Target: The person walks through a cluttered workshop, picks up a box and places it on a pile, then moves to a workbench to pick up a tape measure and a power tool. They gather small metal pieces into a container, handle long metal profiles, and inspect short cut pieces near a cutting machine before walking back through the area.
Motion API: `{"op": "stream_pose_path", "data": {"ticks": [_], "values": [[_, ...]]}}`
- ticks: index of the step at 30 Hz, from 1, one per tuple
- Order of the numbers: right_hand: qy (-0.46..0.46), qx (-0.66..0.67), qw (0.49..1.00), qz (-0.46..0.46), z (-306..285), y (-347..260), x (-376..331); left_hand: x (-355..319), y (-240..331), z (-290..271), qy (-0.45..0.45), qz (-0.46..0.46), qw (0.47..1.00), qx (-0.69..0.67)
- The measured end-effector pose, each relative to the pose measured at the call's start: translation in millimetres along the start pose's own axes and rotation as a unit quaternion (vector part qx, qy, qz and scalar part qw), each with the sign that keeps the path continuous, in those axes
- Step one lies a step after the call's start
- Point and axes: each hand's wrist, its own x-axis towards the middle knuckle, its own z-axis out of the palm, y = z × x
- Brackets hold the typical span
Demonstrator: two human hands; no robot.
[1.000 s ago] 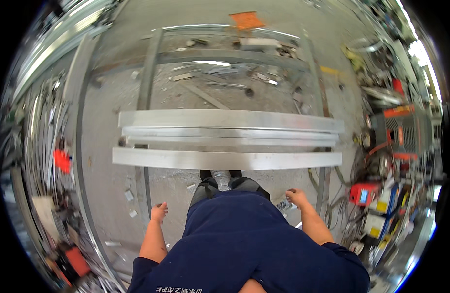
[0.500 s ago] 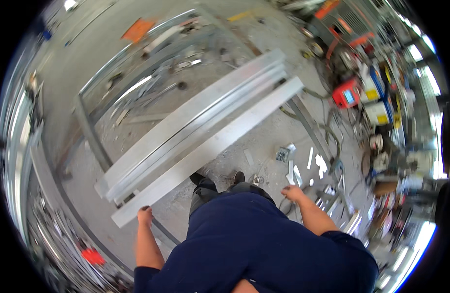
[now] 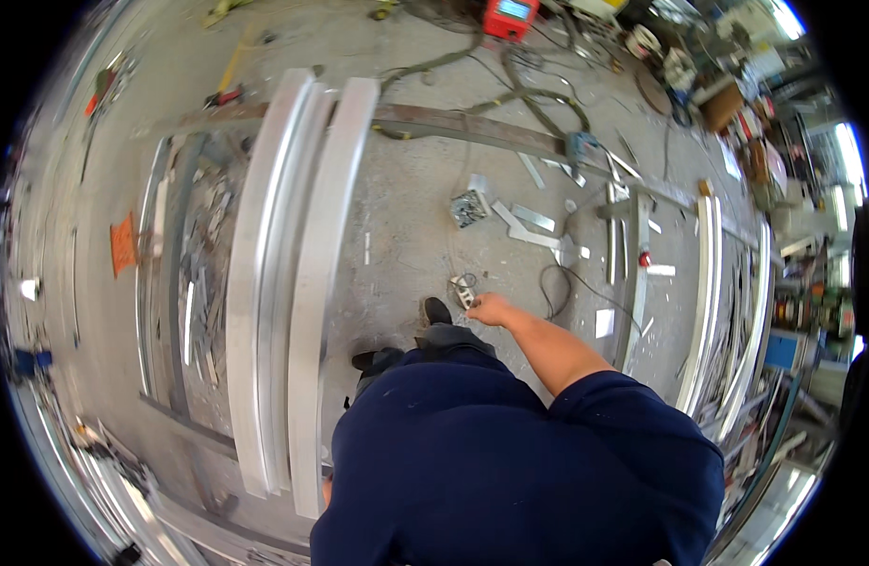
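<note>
My right hand (image 3: pixel 492 309) is held out over the floor ahead of me, its fingers curled together. What they hold, if anything, is too small to make out. Just beyond the fingertips, a pale power strip (image 3: pixel 464 295) with a dark cord lies on the floor; whether the hand touches it does not show. Only a sliver of my left hand (image 3: pixel 327 491) shows beside my shirt, close to the near end of a long silver metal profile (image 3: pixel 319 283). Its fingers are hidden. More long profiles (image 3: pixel 257 302) lie alongside, to the left.
A steel beam (image 3: pixel 453 124) crosses beyond the profiles' far ends. Metal offcuts (image 3: pixel 533 218) and a small heap of bits (image 3: pixel 468 208) lie ahead. Cables trail from a red machine (image 3: pixel 510 19). Long bars (image 3: pixel 703 302) rest at the right; an orange piece (image 3: pixel 123 245) lies far left.
My view has turned to the right, so the profiles now run up and down at my left. My right hand shows nearer the power strip; my left hand has nearly gone out of sight.
</note>
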Motion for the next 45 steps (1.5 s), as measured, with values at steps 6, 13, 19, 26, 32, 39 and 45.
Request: {"op": "stream_pose_path", "data": {"ticks": [6,13,19,26,32,39,45], "values": [[0.021,0.064,0.99,0.126,-18.7,128.4,-12.6,3.0,57.8,-8.4,-0.041,0.023,0.995,0.087],[0.178,0.302,0.914,0.204,1.2,188.2,-58.5,58.0,151.0,-25.9,-0.101,0.098,0.971,0.195],[0.234,0.411,0.836,0.277,41.4,145.0,-148.3,116.7,242.8,-38.7,-0.163,0.185,0.929,0.275],[0.203,0.439,0.774,0.408,236.5,121.0,-267.6,181.8,336.4,-26.1,-0.226,0.183,0.912,0.29],[0.153,0.445,0.755,0.457,360.6,64.3,-371.0,245.3,341.1,-2.3,-0.23,0.139,0.915,0.302],[0.195,0.551,0.646,0.491,418.2,59.8,-407.3,193.5,341.2,79.1,-0.367,0.281,0.754,0.466],[0.321,0.561,0.642,0.412,417.2,107.7,-417.9,103.4,308.7,154.3,-0.269,0.38,0.708,0.532]]}}
